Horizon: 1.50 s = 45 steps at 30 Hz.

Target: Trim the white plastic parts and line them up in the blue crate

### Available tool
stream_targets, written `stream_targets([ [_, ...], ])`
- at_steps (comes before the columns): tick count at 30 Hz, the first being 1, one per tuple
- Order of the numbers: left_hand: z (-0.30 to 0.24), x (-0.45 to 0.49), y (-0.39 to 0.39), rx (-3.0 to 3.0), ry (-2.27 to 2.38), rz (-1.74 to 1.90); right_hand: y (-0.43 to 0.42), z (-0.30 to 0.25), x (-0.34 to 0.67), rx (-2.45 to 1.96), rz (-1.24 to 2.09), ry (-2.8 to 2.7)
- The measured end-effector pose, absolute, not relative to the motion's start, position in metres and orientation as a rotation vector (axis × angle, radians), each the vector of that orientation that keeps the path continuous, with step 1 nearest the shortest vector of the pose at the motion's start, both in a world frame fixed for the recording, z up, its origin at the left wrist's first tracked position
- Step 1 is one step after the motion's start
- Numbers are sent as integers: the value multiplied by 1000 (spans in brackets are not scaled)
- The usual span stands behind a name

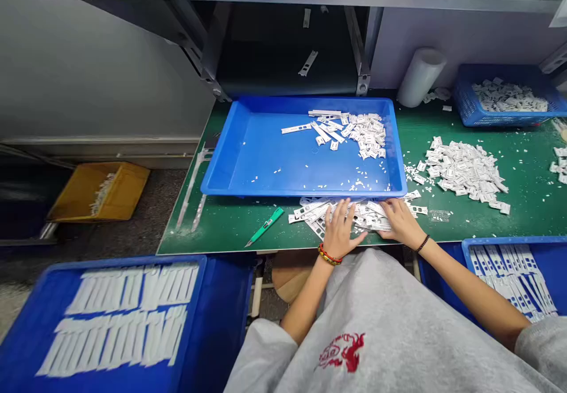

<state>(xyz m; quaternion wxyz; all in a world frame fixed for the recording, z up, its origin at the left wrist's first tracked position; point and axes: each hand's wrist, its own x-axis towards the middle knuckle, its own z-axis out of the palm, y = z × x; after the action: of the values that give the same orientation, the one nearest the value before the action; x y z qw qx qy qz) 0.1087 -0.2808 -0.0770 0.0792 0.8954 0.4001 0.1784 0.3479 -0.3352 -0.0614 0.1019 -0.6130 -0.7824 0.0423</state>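
A loose pile of flat white plastic strips with cut-out windows [314, 211] lies along the front of the bench, against the blue tray's near wall. My left hand [340, 230] rests on this pile, its fingers stretched out and spread. On the pile's right end lies my right hand [402, 223], thumb and fingers apart around the strips; its fingertips are partly hidden. To the left of the pile is a green utility knife [266, 226] with its blade pointing toward the bench edge. Behind the hands, the blue tray [305, 189] holds some strips and a heap of small white pieces [370, 135].
A heap of small white parts [469, 168] sits on the green bench [447, 230] at right. Beyond it are a blue basket [469, 109] and a white roll [420, 77]. A dark conveyor belt [266, 56] ends behind the tray. Blue bins [217, 322] flank my body.
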Motion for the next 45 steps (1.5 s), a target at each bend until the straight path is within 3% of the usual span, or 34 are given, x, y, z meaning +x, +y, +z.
stream_targets([
  [7,-82,139,-284,2750,1099,138,-333,-64,347,-1712,115,-2342],
  [18,-91,139,-278,2661,1199,156,-334,-74,365,-1412,90,-2443],
  [34,-106,136,-287,2710,1240,637,-328,-80,377,-1180,-80,-2331],
  [45,-100,141,-286,2751,1150,740,-333,-86,386,-1294,112,-2051],
])
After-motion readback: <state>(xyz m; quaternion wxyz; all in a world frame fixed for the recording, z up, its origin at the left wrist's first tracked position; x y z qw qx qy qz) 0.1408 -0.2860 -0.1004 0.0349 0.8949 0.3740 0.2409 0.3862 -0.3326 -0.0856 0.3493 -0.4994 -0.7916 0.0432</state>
